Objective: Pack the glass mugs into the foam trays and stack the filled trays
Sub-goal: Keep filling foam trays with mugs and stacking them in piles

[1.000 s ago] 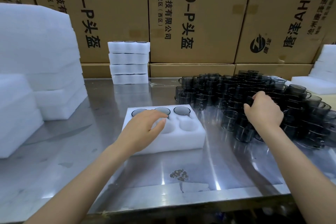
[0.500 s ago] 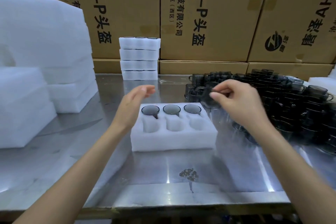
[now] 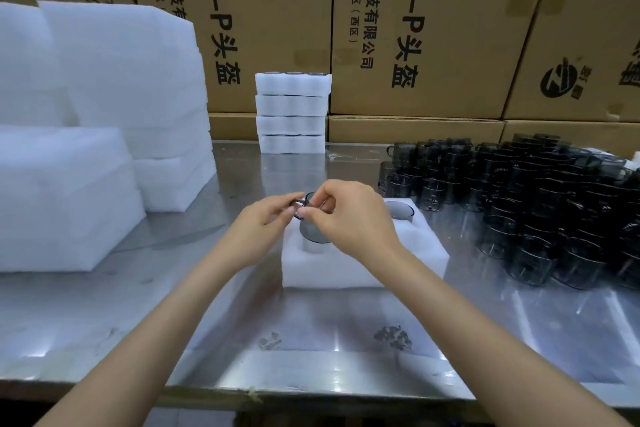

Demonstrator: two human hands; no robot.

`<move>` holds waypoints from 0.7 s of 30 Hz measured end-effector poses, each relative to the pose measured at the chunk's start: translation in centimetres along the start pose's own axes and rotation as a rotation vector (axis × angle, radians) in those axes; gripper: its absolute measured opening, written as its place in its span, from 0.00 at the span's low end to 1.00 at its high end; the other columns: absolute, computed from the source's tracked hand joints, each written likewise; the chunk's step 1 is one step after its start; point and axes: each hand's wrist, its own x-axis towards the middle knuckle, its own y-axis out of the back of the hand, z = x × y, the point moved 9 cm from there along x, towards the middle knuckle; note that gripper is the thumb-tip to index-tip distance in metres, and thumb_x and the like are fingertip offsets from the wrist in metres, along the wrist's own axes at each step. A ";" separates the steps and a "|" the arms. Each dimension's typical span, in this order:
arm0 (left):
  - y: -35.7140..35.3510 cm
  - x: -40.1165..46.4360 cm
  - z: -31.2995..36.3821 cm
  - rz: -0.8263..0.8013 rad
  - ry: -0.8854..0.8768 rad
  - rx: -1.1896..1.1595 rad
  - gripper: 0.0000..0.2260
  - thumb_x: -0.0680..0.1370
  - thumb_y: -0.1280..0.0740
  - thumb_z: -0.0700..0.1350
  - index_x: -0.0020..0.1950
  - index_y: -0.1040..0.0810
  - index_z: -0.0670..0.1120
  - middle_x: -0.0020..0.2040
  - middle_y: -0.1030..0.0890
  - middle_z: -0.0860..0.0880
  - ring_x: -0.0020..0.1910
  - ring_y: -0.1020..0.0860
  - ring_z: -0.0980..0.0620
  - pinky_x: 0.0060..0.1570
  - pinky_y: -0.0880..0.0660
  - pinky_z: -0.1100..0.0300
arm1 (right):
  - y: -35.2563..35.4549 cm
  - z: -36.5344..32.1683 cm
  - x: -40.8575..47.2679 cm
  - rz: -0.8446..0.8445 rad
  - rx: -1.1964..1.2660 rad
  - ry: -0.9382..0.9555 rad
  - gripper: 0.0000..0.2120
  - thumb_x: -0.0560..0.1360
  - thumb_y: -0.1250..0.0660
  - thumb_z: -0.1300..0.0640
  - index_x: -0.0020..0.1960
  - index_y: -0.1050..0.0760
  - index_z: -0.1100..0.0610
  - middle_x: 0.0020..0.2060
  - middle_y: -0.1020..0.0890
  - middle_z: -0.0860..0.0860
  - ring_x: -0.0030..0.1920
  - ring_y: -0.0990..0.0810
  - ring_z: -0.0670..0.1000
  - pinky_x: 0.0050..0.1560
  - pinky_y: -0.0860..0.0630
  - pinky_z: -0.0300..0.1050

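**Tech A:** Over the tray (image 3: 363, 267), at table (image 3: 381, 329) centre, both hands meet on one mug (image 3: 313, 230). Confirm the hand pose.

**Tech B:** Left hand (image 3: 258, 224): forearm enters from lower left, palm faces right, thumb and forefinger pinch the mug's handle. Right hand (image 3: 349, 215): forearm enters from lower right, back of hand faces the camera, fingers curl down and grip the mug at its rim. Neither hand is spread.

**Tech A:** Mug orientation?

**Tech B:** Upright. Long axis is roughly vertical, mouth up, base down. The handle points left, toward the left hand. The base sits at the tray's near-left pocket; whether it is fully seated cannot be told, since the hands cover the rim.

**Tech A:** Other tray contents?

**Tech B:** One seated mug (image 3: 400, 210) shows in the far-right pocket, mouth up. The right hand hides the remaining pockets.

**Tech A:** Surroundings?

**Tech B:** Loose mugs (image 3: 540, 204) crowd the table's right side, well apart from the hands. A stack (image 3: 292, 113) of four filled trays stands at the table's rear, against the cartons (image 3: 415, 28). Foam blocks (image 3: 114, 97) are piled at left.
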 end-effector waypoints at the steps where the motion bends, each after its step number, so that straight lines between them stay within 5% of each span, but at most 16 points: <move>1: 0.1 0.2 -0.1 0.010 -0.006 0.011 0.13 0.81 0.40 0.42 0.63 0.23 0.52 0.56 0.20 0.55 0.58 0.25 0.56 0.59 0.31 0.63 | -0.3 -0.3 0.0 0.004 -0.016 0.008 0.09 0.70 0.29 0.43 0.41 0.23 0.48 0.33 0.23 0.42 0.46 0.23 0.49 0.40 0.30 0.43; 10: -0.5 1.7 0.3 -0.052 -0.029 0.084 0.22 0.75 0.41 0.33 0.36 0.28 0.63 0.39 0.24 0.55 0.41 0.27 0.53 0.39 0.34 0.64 | -1.1 -2.0 0.6 -0.037 -0.105 0.046 0.12 0.70 0.30 0.41 0.37 0.24 0.49 0.36 0.18 0.46 0.43 0.23 0.49 0.44 0.34 0.43; 14: -0.5 1.5 0.1 0.004 -0.007 0.070 0.22 0.73 0.40 0.34 0.35 0.28 0.63 0.38 0.23 0.54 0.40 0.26 0.54 0.40 0.33 0.63 | -1.2 -1.7 0.4 -0.098 -0.134 0.060 0.08 0.72 0.32 0.44 0.38 0.25 0.46 0.37 0.19 0.45 0.47 0.23 0.50 0.53 0.32 0.46; 21: -1.0 1.4 0.7 0.039 -0.021 0.065 0.25 0.68 0.40 0.30 0.25 0.33 0.60 0.33 0.27 0.49 0.36 0.31 0.49 0.36 0.37 0.58 | -1.8 -2.4 0.5 -0.131 -0.305 0.120 0.07 0.73 0.35 0.49 0.42 0.23 0.52 0.38 0.18 0.49 0.45 0.23 0.53 0.45 0.39 0.44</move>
